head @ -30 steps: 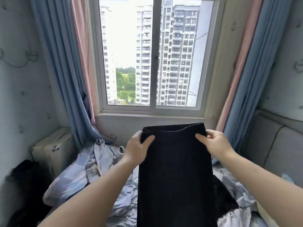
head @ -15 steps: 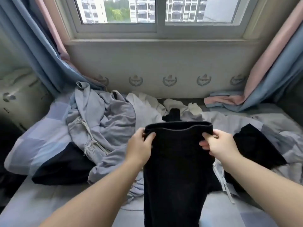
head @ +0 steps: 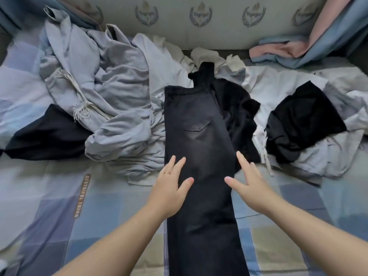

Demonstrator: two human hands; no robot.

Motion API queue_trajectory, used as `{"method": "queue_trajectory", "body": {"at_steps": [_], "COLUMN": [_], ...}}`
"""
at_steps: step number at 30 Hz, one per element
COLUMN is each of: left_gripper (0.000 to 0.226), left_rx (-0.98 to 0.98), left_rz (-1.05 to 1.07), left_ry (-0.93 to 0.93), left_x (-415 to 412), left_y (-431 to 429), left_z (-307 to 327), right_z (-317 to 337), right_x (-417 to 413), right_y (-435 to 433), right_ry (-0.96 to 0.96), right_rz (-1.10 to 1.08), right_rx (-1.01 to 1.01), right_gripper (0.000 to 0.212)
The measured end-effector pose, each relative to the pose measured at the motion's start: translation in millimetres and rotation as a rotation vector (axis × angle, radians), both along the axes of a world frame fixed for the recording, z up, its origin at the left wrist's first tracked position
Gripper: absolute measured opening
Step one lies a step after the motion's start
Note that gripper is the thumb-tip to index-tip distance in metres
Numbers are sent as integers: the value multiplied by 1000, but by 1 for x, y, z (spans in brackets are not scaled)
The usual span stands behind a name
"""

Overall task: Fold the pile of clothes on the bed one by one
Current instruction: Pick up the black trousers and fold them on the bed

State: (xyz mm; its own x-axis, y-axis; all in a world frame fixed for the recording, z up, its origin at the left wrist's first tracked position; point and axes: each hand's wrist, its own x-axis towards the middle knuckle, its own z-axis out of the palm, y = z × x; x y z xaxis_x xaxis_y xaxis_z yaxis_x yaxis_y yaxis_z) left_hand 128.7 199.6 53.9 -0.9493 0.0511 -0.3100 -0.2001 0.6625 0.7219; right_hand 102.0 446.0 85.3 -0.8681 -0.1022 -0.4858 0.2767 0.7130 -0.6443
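My left grip (head: pixel 171 188) and right grip (head: pixel 249 186), both released with fingers straight, lie flat at the edges of dark, smooth-woven trousers (head: pixel 199 140). The trousers stretch in one long narrow strip along the checked bed (head: pixel 59 216), waistband over the rumpled grey-blue pile (head: pixel 111 100), pointed pocket flap (head: pixel 197 127) upward.

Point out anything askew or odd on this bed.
The black trousers lie lengthwise, but their waistband end rests on the unfolded pile, not the bare bedsheet. Nothing looks damaged.
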Motion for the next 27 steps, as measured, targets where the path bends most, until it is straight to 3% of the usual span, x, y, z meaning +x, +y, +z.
{"method": "queue_trajectory", "body": {"at_steps": [11, 16, 19, 24, 27], "left_gripper": [59, 75, 86, 62, 58], "left_rx": [-53, -6, -46, -162, -305], "left_rz": [115, 269, 326, 581, 566], "left_ry": [-451, -650, -599, -386, -297], "left_x": [253, 358, 390, 399, 409], "left_y": [71, 92, 96, 104, 110], "left_z": [-58, -107, -139, -170, -180], "right_z": [-58, -119, -163, -211, -220], "right_x": [215, 307, 346, 370, 373], "right_y": [76, 93, 97, 93, 89], "right_ry": [-206, -318, -375, -144, -103], "right_rz": [-23, -100, -87, -58, -161], "right_rx": [19, -74, -36, 283, 297], "right_gripper": [79, 78, 80, 76, 69]}}
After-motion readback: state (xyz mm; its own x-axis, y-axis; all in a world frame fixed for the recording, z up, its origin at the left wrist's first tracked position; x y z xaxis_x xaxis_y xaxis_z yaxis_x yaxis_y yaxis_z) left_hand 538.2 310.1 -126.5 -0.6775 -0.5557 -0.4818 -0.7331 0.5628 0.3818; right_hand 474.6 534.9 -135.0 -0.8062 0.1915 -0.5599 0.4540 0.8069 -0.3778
